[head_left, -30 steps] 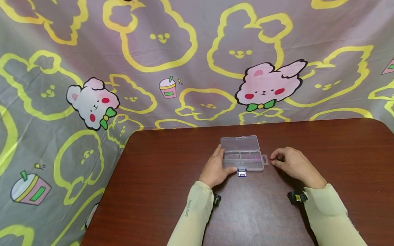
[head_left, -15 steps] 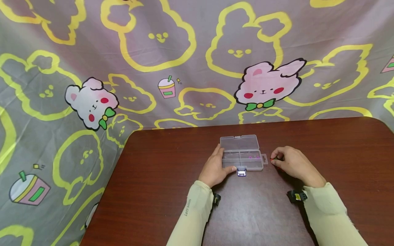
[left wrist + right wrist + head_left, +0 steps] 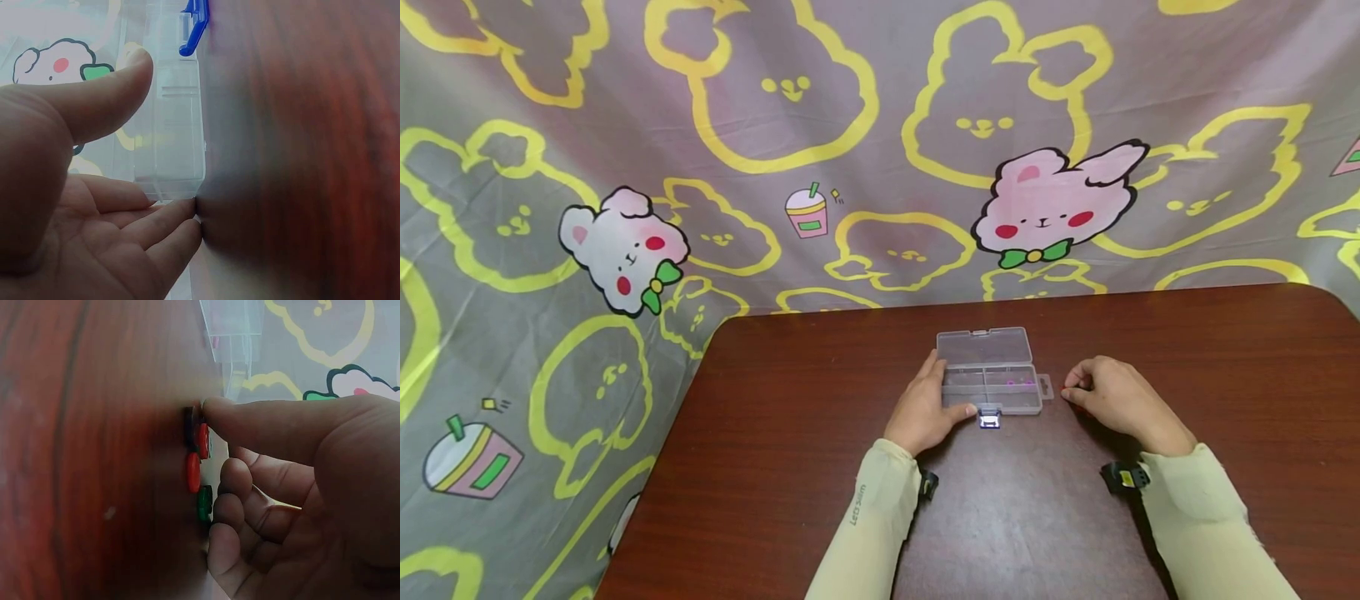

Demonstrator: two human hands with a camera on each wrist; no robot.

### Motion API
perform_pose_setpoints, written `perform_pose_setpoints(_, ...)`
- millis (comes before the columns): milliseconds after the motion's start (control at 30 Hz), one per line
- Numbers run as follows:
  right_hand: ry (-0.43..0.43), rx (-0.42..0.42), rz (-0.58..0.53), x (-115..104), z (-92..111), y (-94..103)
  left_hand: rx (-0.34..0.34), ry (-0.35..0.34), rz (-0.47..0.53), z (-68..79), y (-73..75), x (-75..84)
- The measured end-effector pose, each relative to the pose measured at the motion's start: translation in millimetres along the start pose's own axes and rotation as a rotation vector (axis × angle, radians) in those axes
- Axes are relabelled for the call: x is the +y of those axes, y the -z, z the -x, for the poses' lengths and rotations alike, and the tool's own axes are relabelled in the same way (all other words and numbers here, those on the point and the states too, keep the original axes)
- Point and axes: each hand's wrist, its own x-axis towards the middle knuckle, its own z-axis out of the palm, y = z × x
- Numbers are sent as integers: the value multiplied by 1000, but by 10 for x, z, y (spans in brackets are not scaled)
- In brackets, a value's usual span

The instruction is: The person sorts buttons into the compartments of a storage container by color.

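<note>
A clear plastic compartment box (image 3: 992, 404) lies on the table with its lid (image 3: 983, 346) raised at the back. My left hand (image 3: 921, 408) holds its left end, thumb over the front edge and fingers against the end wall. Blue trim marks the front latch (image 3: 990, 419). To the box's right, my right hand (image 3: 1112, 396) bends low over several small button-like discs. In the right wrist view, a red disc (image 3: 194, 472), a green disc (image 3: 205, 503) and a dark disc (image 3: 189, 427) lie by the fingertips. I cannot tell whether thumb and index finger pinch one.
Small pink pieces (image 3: 1028, 384) lie in a right compartment of the box. A clear hanging tab (image 3: 1046, 387) sticks out from its right end. The brown wooden table (image 3: 820, 483) ends at the back against a cartoon-printed cloth (image 3: 880, 192).
The right thumb and index finger have drawn closer together over the discs, and less red and green shows between them in the head view. The left hand and the box stay put.
</note>
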Motion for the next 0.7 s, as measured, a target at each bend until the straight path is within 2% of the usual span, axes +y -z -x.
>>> perform_pose_setpoints(367,9,-7,-6,-12,9,19,2,6,1,-4,3,3)
perform_pose_setpoints(700,31,22,-10,-30,16,19,-6,13,-3,-2,4,5)
